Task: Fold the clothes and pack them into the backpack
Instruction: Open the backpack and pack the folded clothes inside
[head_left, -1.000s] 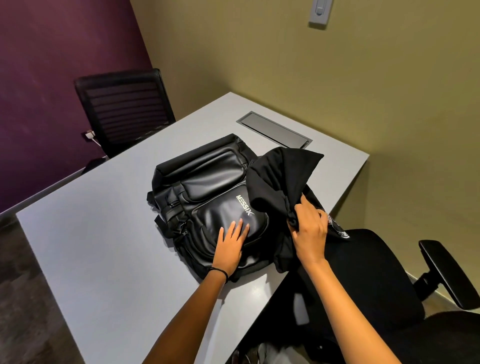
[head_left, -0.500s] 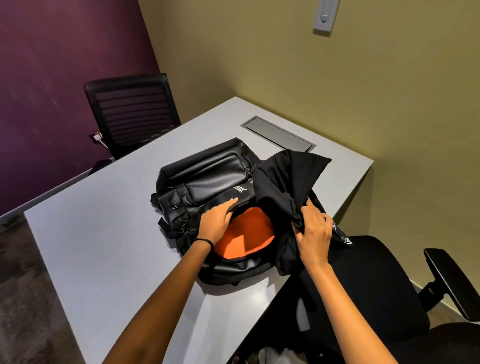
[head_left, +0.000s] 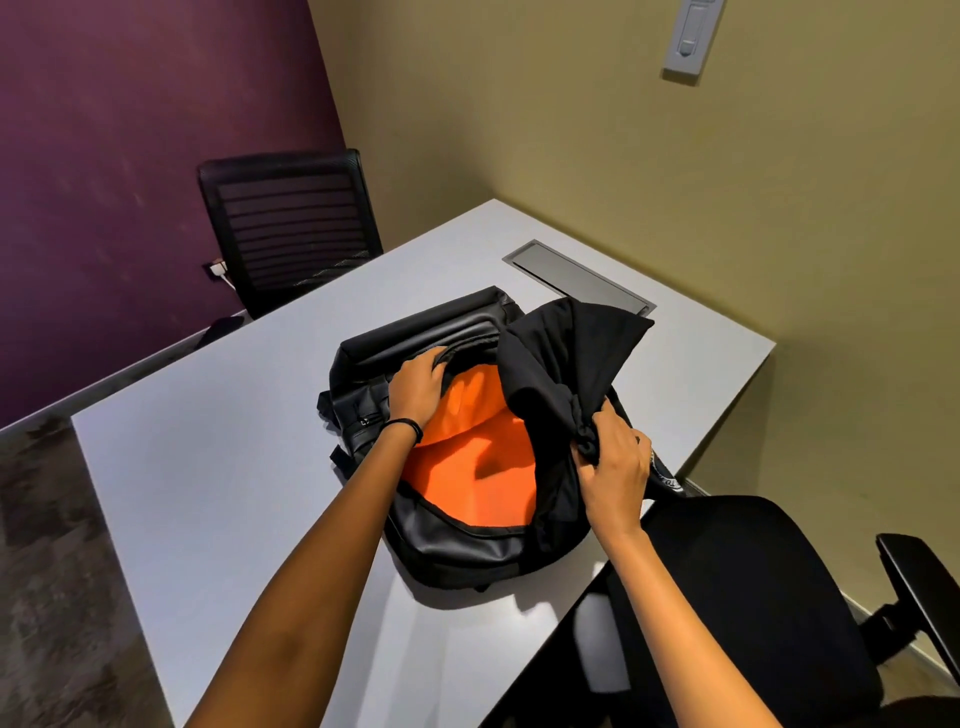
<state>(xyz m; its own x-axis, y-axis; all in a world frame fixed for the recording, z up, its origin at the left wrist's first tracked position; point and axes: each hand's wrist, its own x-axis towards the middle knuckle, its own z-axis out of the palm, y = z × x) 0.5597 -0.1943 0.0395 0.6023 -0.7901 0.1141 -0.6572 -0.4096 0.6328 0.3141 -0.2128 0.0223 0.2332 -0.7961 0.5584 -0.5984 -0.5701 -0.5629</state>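
Chair (head_left: 753, 597) seat nearest us, black, just off the right-hand corner of the grey surface (head_left: 208, 493), and both forearms reach in past it. Right hand (head_left: 615, 465) first: fingers curled tight round a bunched wad of the black garment (head_left: 566, 353), which rises from that fist and drapes over the right side of the backpack (head_left: 457, 545), itself lying flat near the surface's right edge. Gathered more than folded, by the look of it. Left hand (head_left: 415, 387), thin band at the wrist, grips the edge of the front flap (head_left: 415, 332) and holds it peeled back. And here's the change: a second ago that left palm lay flat on a closed front panel; half a second ago a patch of orange showed; now the mouth gapes wide, the orange lining (head_left: 467, 478) exposed across most of the opening and, as far as I can see, nothing in it. The right hand's grip on the garment hasn't changed through all that. What it means, I'd say: the opening step is done, the backpack is ready to receive, and the likely next job is swinging that bundle left and down into the orange. Beyond, a metal hatch (head_left: 576, 280) set into the top, a second black chair (head_left: 291, 228) by the purple wall, a switch plate (head_left: 688, 36) high on the olive wall
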